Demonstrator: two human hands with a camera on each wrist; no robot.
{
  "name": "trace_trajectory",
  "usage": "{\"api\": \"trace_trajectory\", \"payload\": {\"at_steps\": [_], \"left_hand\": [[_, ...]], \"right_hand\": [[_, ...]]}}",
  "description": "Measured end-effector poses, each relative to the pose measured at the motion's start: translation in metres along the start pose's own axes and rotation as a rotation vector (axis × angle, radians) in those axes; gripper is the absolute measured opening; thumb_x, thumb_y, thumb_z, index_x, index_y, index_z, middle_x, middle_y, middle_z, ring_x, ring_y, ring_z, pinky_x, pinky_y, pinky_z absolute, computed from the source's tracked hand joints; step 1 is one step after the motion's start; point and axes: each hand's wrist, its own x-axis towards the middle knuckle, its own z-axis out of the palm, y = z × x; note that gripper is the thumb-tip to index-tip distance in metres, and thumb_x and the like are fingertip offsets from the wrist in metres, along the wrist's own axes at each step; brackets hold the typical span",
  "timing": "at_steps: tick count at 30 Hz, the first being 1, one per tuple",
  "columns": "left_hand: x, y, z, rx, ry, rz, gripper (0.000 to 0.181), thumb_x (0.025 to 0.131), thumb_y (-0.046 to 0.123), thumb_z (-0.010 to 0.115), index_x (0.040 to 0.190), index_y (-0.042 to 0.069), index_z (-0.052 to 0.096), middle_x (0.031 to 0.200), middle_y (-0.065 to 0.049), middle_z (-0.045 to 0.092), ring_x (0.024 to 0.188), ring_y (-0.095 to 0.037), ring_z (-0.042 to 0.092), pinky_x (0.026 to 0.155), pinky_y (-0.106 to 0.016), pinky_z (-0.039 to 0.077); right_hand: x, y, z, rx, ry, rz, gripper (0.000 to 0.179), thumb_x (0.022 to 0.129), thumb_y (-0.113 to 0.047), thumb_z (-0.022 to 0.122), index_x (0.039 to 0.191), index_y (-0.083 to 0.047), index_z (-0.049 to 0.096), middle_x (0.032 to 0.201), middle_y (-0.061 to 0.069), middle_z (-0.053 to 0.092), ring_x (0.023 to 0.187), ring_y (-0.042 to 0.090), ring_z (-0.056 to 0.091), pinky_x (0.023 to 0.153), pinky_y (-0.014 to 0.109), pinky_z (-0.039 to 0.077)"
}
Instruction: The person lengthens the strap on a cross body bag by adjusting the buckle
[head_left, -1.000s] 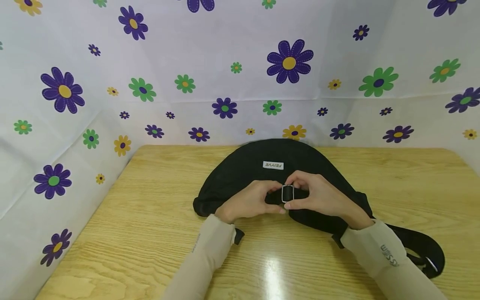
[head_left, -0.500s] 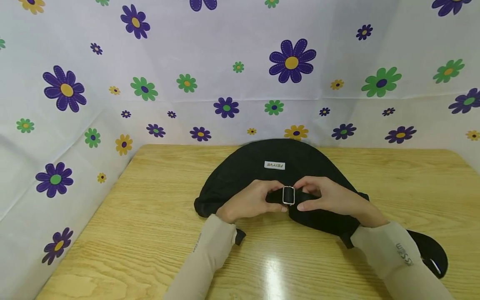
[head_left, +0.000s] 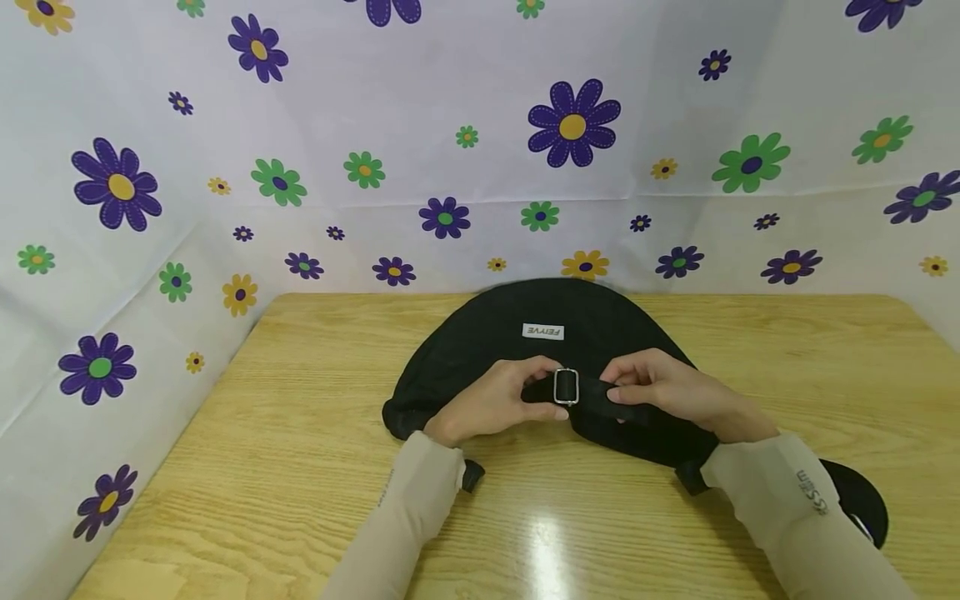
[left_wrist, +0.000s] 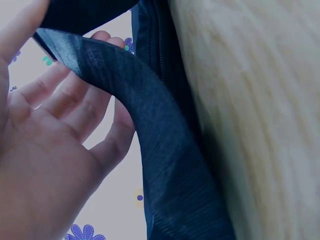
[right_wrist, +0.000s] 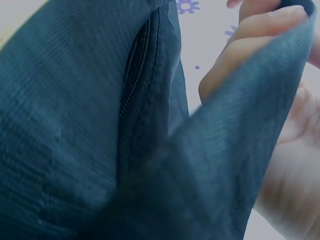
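Observation:
A black crescent-shaped bag (head_left: pixel 480 333) with a small white label lies on the table. Its black strap (head_left: pixel 596 398) is raised in front of it and runs through a rectangular silver slider buckle (head_left: pixel 566 387). My left hand (head_left: pixel 495 398) pinches the buckle at its top and bottom edges on the left side. In the left wrist view, the strap (left_wrist: pixel 160 120) curves down past my fingers. Just right of the buckle, my right hand (head_left: pixel 671 393) pinches the strap between thumb and fingers. The right wrist view shows the bag's zipper (right_wrist: pixel 137 70) beside the strap.
Wooden tabletop (head_left: pixel 300 400) lies under the bag. A flower-printed white cloth (head_left: pixel 420 125) stands behind it and to the left. At the right, a strap loop (head_left: pixel 858 496) with a metal fitting lies beyond my right sleeve.
My right hand has let go of the buckle's right side, moved right along the strap, and now pinches it. My left hand stays at the buckle.

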Motion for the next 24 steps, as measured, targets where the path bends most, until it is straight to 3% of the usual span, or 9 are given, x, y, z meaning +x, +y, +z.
{"api": "trace_trajectory", "payload": {"at_steps": [7, 16, 24], "left_hand": [[-0.0005, -0.0018, 0.0014, -0.013, 0.025, 0.014, 0.044, 0.094, 0.018, 0.076, 0.134, 0.008, 0.061, 0.104, -0.005, 0.069, 0.083, -0.011, 0.057, 0.072, -0.023, 0.043], [0.0016, -0.0027, 0.0018, -0.006, 0.047, 0.023, 0.048, 0.097, 0.021, 0.073, 0.140, 0.007, 0.059, 0.126, -0.006, 0.067, 0.111, -0.013, 0.061, 0.096, -0.026, 0.046], [0.0015, -0.0035, 0.0028, -0.032, 0.058, 0.049, 0.046, 0.096, 0.020, 0.073, 0.138, 0.005, 0.061, 0.130, -0.006, 0.066, 0.118, -0.010, 0.060, 0.102, -0.030, 0.046]], "right_hand": [[0.0009, -0.0015, 0.0032, 0.011, 0.043, 0.038, 0.013, 0.100, 0.002, 0.056, 0.102, 0.013, 0.063, 0.073, -0.001, 0.064, 0.073, 0.015, 0.060, 0.069, 0.027, 0.049], [0.0010, -0.0025, 0.0040, 0.033, 0.070, 0.049, 0.014, 0.101, 0.001, 0.055, 0.103, 0.014, 0.061, 0.075, -0.001, 0.066, 0.075, 0.015, 0.061, 0.073, 0.028, 0.049], [0.0036, -0.0020, 0.0082, 0.054, 0.095, 0.046, 0.016, 0.101, 0.001, 0.055, 0.104, 0.016, 0.060, 0.077, -0.001, 0.067, 0.074, 0.014, 0.062, 0.070, 0.027, 0.051]]}}
